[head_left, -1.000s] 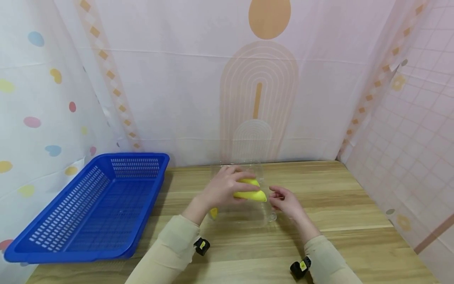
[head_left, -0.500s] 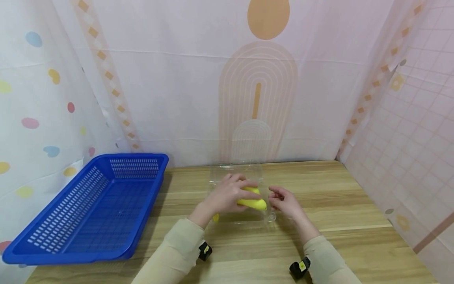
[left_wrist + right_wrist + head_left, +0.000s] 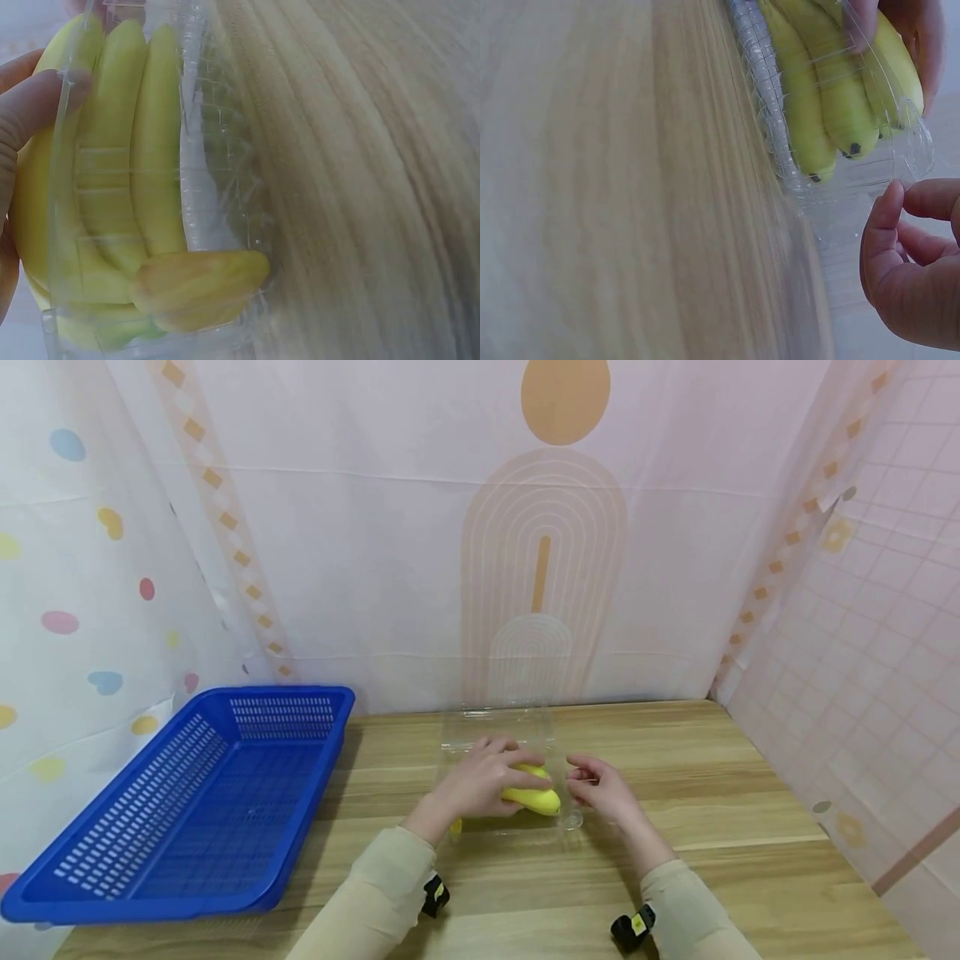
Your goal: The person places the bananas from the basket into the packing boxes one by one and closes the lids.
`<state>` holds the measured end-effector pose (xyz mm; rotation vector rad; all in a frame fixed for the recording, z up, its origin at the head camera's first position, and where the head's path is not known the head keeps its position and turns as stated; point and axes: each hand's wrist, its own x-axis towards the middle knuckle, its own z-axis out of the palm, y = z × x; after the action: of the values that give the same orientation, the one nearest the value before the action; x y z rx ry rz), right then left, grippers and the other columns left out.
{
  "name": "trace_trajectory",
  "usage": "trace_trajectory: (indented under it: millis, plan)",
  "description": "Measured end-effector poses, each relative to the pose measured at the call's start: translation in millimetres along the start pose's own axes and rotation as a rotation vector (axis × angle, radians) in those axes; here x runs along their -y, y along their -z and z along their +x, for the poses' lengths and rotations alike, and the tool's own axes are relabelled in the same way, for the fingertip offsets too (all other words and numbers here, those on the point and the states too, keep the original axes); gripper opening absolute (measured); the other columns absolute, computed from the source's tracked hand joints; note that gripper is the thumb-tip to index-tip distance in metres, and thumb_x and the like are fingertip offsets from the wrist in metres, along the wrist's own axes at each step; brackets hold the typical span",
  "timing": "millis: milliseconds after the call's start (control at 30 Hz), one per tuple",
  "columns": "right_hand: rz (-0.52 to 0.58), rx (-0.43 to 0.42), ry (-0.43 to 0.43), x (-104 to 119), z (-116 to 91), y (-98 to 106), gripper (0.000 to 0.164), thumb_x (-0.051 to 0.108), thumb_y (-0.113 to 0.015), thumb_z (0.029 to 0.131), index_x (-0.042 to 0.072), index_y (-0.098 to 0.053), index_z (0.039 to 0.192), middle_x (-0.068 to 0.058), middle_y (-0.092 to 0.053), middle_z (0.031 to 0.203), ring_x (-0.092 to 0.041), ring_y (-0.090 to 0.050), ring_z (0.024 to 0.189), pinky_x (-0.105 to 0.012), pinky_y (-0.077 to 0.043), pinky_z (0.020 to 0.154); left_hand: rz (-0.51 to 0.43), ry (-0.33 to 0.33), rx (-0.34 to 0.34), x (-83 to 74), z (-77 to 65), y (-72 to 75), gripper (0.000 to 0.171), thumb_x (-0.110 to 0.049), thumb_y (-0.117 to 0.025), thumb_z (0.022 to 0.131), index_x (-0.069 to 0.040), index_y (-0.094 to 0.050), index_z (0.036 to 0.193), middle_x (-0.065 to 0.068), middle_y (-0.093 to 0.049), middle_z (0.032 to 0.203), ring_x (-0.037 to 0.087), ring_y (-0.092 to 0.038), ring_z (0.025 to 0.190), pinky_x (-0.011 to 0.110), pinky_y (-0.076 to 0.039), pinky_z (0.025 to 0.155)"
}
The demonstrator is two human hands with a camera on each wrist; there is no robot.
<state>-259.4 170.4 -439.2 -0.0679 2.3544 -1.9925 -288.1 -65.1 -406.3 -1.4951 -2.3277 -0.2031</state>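
Observation:
A bunch of yellow bananas (image 3: 536,802) lies in a clear plastic clamshell container (image 3: 498,725), whose lid is folded back toward the curtain. My left hand (image 3: 483,781) grips the bunch from above, fingers and thumb curled round it. In the left wrist view, the joined stem end (image 3: 202,289) sits low at the container's end, behind see-through plastic. Dark banana tips (image 3: 855,148) point toward my right hand (image 3: 919,277). That hand pinches the container's rim between thumb and fingertip at its right side. The left palm hides part of the bunch in the head view.
A large blue plastic basket (image 3: 247,810) stands on the left of the wooden table (image 3: 697,810). Patterned curtains (image 3: 375,577) enclose the table at the back and sides. Black cameras are strapped to both wrists.
My left hand has lowered the bananas into the container, moving slightly toward me. The folded-back lid shows more now. My right hand has stayed at the rim.

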Motion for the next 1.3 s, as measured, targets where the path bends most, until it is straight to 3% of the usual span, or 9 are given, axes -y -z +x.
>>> trace_trajectory:
  millis: [467,767,1300]
  plan:
    - [-0.013,0.007,0.004,-1.6,1.0,-0.3,0.044,-0.006,-0.058,0.095,-0.014,-0.047,0.136,-0.017,-0.058,0.106,-0.015,-0.055,0.084,-0.022,-0.054,0.068,-0.033,0.057,0.094,-0.2,2.4,-0.7,0.047,-0.027,-0.083,0.082,-0.035,-0.069,0.126,-0.008,-0.057,0.139,0.024,-0.05,0.124,0.048,-0.042,0.098]
    - [-0.004,0.0,-0.003,-2.5,1.1,0.4,0.043,-0.006,-0.058,0.095,-0.013,-0.049,0.136,-0.016,-0.058,0.106,-0.015,-0.055,0.084,-0.022,-0.054,0.068,-0.07,0.061,0.08,1.7,0.0,-1.8,0.049,-0.021,-0.081,0.083,-0.031,-0.068,0.129,-0.003,-0.059,0.137,0.026,-0.05,0.126,0.054,-0.042,0.101]
    - [-0.003,-0.004,-0.004,-1.5,1.0,0.6,0.043,-0.006,-0.059,0.095,-0.013,-0.048,0.136,-0.015,-0.058,0.105,-0.014,-0.056,0.084,-0.022,-0.054,0.068,-0.032,0.005,-0.136,-2.4,-7.4,-2.7,0.037,-0.023,-0.08,0.083,-0.02,-0.071,0.119,0.001,-0.067,0.121,0.023,-0.057,0.119,0.046,-0.048,0.094]
